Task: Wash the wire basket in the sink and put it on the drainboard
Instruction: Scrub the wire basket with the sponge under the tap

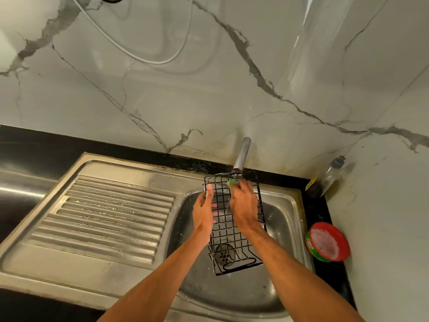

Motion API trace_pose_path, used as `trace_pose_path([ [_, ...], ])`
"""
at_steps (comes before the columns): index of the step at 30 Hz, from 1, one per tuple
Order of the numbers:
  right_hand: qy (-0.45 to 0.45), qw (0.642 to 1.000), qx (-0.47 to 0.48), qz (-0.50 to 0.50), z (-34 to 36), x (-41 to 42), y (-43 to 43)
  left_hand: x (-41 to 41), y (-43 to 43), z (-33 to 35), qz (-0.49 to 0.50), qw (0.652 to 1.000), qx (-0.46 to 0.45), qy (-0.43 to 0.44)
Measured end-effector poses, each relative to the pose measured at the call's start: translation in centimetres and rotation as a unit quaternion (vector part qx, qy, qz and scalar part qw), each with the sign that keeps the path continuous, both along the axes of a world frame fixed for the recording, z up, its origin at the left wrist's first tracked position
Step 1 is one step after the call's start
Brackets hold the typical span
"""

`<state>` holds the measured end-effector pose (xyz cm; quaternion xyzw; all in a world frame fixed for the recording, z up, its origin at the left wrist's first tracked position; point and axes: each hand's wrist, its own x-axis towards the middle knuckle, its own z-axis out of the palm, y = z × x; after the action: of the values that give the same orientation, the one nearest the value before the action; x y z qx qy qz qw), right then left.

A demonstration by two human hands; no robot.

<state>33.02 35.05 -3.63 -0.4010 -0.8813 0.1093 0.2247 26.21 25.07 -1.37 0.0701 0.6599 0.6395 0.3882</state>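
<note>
the basket (226, 231) stood tilted on end over the sink (285, 219), its top just under the tap (242, 154). your left hand (204, 212) gripped its left edge, thumb on the front and fingers curled behind the mesh, while your right hand (243, 210) held a green scrubber (232, 182) against the top wires, its fingertips blurred. the drainboard (111, 217) lay to the left, and a soap tub (327, 242) and a bottle (329, 177) stood on the right.

Your wire basket (228, 235) is thin black-coated metal wire, slightly glossy. Your sink (289, 205) and ribbed drainboard (111, 217) are stainless steel, brushed, dull and water-spotted. Tap (242, 155): polished metal. Wall (209, 94): glossy marble-look panels. Countertop (34, 145): black speckled stone. Tub (327, 242): shiny red-and-green plastic. Scrub pad (231, 182): green, texture blurred.
</note>
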Motion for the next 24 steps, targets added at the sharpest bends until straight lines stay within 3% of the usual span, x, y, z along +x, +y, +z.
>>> trace_pose_path([
  [2,-0.02,1.0,0.003,0.017,-0.1,-0.2,-0.6,-0.2,0.2,0.0,0.015,1.0,-0.001,0.007],
  [4,-0.055,0.984,0.017,0.168,-0.4,-0.9,-2.7,-0.4,0.3,-0.5,0.031,1.0,0.001,0.002],
  [6,-0.08,0.969,0.04,0.228,-0.4,-0.6,-2.3,-0.6,0.3,-1.0,0.051,0.999,-0.009,-0.001],
  [10,-0.106,0.991,0.013,0.078,-0.7,-0.6,1.4,-1.3,0.5,-0.6,0.066,0.997,-0.028,0.022],
  [14,-0.141,0.971,0.019,0.193,-1.3,-0.7,-1.4,-2.1,0.1,-0.2,0.112,0.993,-0.026,0.006],
  [18,-0.142,0.981,0.006,0.134,-1.5,0.1,-0.6,-2.9,-0.1,0.6,0.122,0.992,-0.02,0.007],
  [22,-0.125,0.968,-0.071,0.205,-2.6,0.0,-3.6,-3.0,0.1,0.2,0.12,0.993,-0.013,0.016],
  [24,-0.099,0.977,-0.096,0.165,-2.5,0.5,-2.5,-3.2,-0.2,0.2,0.125,0.992,-0.009,-0.006],
])
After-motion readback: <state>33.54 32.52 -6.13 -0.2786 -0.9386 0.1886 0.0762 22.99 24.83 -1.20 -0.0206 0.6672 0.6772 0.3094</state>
